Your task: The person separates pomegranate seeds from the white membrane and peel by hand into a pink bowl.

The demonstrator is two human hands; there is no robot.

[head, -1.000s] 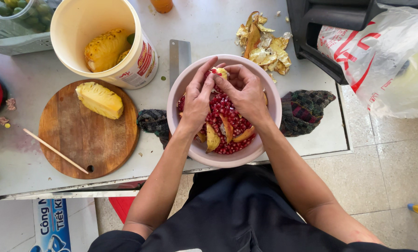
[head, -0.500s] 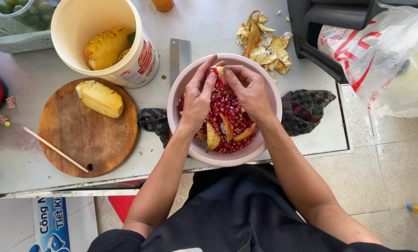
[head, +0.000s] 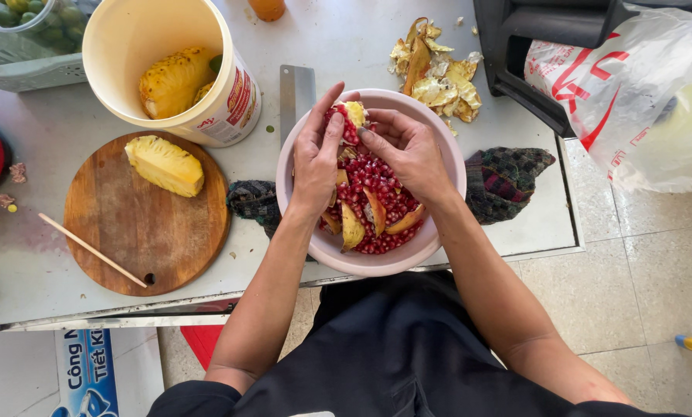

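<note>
A pink bowl (head: 300, 166) at the table's front edge holds red pomegranate seeds (head: 381, 189) and pieces of yellow peel (head: 351, 229). Both hands are over the bowl's far side. My left hand (head: 315, 158) and my right hand (head: 408, 150) together hold a pomegranate piece (head: 350, 117), with fingers and thumbs pressed on its seeded side. The bowl rests on a dark checked cloth (head: 508, 181).
A round wooden board (head: 141, 232) at left carries a pineapple piece (head: 164, 164) and a wooden stick (head: 91, 249). A cream bucket (head: 130, 35) holds more pineapple. A cleaver (head: 296, 89), a heap of pomegranate peel (head: 435, 73), a black crate (head: 531, 38) and a plastic bag (head: 639, 100) lie behind.
Both hands have shifted slightly on the pomegranate piece, turning it so more seeds show. The bowl and the rest have not moved.
</note>
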